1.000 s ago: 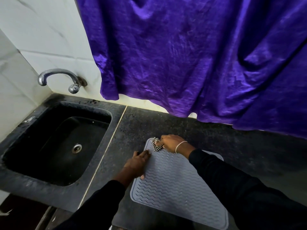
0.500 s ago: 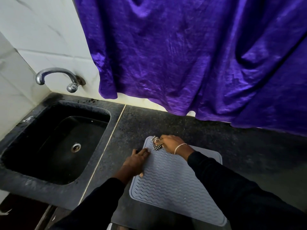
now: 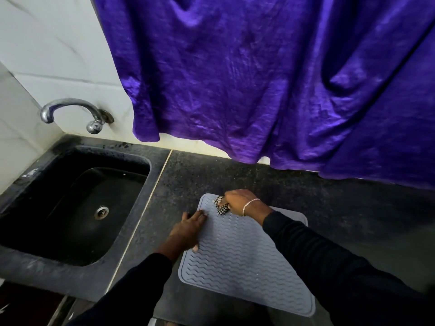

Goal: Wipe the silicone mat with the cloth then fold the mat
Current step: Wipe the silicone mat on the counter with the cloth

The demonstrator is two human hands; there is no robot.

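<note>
A grey silicone mat [image 3: 240,262] with a wavy ribbed surface lies flat on the dark stone counter [image 3: 353,220]. My right hand [image 3: 237,200] is closed on a small black-and-white checked cloth [image 3: 221,205] and presses it onto the mat's far left corner. My left hand [image 3: 188,229] lies flat, fingers spread, on the mat's left edge. The right forearm in a black sleeve hides part of the mat's right side.
A black sink [image 3: 70,208] with a metal drain is set into the counter at the left, under a chrome tap [image 3: 73,111] on the white tiled wall. A purple curtain [image 3: 259,78] hangs down to the counter's back edge.
The view has shifted slightly. My right hand with the cloth stays near the mat's far left corner, and my left hand holds the same place on the left edge.
</note>
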